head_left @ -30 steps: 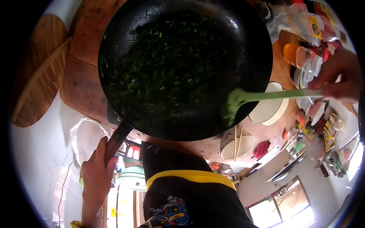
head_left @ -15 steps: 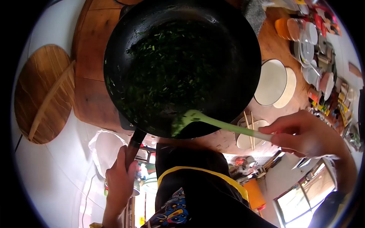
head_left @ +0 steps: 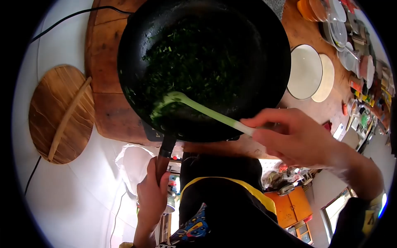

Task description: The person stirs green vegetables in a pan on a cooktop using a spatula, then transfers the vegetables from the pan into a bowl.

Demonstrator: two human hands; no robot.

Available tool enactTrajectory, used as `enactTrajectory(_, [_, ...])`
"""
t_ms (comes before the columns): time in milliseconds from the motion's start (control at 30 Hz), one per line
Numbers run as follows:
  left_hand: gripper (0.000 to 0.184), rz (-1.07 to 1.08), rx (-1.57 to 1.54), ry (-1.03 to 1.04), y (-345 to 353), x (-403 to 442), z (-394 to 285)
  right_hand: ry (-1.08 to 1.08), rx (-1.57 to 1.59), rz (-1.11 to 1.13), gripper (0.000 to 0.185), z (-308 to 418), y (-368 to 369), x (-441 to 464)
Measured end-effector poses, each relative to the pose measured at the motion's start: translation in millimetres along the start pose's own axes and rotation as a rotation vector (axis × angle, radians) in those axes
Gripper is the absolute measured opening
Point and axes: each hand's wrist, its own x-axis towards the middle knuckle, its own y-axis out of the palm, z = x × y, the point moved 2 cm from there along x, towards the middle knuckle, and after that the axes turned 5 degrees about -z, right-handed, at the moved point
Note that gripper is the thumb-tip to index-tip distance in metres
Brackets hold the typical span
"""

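Observation:
A large black wok (head_left: 264,82) holds chopped dark-green leafy vegetables (head_left: 194,66), spread over its bottom and left side. My left hand (head_left: 152,194) is wrapped round the wok's brown handle (head_left: 162,167), below the rim. In my right hand (head_left: 295,136) is a light-green spatula (head_left: 206,110), gripped by the pale end of its handle. The spatula's head lies among the greens at the lower left inside the wok, with some greens on and around it. Beneath the wok, part of a black cooker (head_left: 153,133) shows.
On the wooden table (head_left: 105,111), a white bowl (head_left: 305,72) and a cream oval dish (head_left: 324,78) stand right of the wok. Plastic containers (head_left: 339,33) crowd the far right. At left is a round wooden board (head_left: 62,99). A black cable (head_left: 78,13) runs to the cooker.
My right hand has moved left with the spatula, whose head has gone up and left through the greens. My left hand still grips the handle. The view has shifted, and the chopsticks no longer show.

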Motion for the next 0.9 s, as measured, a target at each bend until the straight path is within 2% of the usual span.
enactTrajectory(67, [0.047, -0.003, -0.008, -0.040, -0.9, 1.5, -1.4, -0.063, 0.161, -0.016, 0.033, 1.0, 6.6, 6.4])
enactTrajectory(200, [0.046, 0.040, -0.047, -0.044, -4.0, 2.4, -4.8, 0.034, 0.100, 0.025, 0.033, -21.3, 0.3, -23.4])
enactTrajectory(233, [0.047, 0.044, -0.067, -0.043, -3.1, 2.2, -5.3, 0.051, 0.275, 0.047, 0.033, -26.1, 9.6, -22.6])
enactTrajectory(267, [0.047, 0.050, -0.087, -0.044, -1.5, 2.1, -6.5, 0.046, 0.280, 0.048, 0.033, -31.3, 17.6, -13.6])
enactTrajectory(333, [0.046, 0.027, -0.058, 0.000, 4.0, 0.9, -9.2, -0.080, 0.305, -0.017, 0.031, -23.7, 40.1, 5.2])
enactTrajectory(400, [0.046, 0.031, -0.049, -0.033, 6.6, -0.6, -12.0, -0.066, 0.409, -0.002, 0.030, -19.9, 47.3, 7.5])
enactTrajectory(500, [0.048, 0.046, -0.039, -0.051, 8.5, -2.3, -9.2, -0.197, 0.292, -0.143, 0.031, -33.9, 55.5, -11.6])
enactTrajectory(567, [0.047, 0.054, -0.034, -0.055, 6.9, -2.2, -11.4, -0.080, 0.471, -0.056, 0.032, -43.9, 65.1, -30.1])
enactTrajectory(600, [0.046, 0.061, -0.038, -0.062, 6.7, -2.2, -12.5, -0.084, 0.474, -0.054, 0.032, -43.2, 69.1, -27.6])
enactTrajectory(667, [0.045, 0.051, -0.035, -0.058, 6.1, -1.2, -15.7, -0.038, 0.697, 0.048, 0.031, -38.2, 89.0, -14.1])
enactTrajectory(700, [0.044, 0.049, -0.038, -0.053, 6.0, -1.9, -17.3, -0.102, 0.697, 0.020, 0.029, -33.9, 94.1, 0.1])
enactTrajectory(833, [0.043, 0.027, 0.000, -0.058, 8.7, -4.0, -17.4, -0.131, 0.788, 0.016, 0.032, -22.2, 92.3, -8.8])
enactTrajectory(900, [0.043, -0.014, -0.006, -0.034, 10.0, -4.9, -20.6, 0.157, 0.874, 0.065, 0.031, -20.2, 92.4, -35.9])
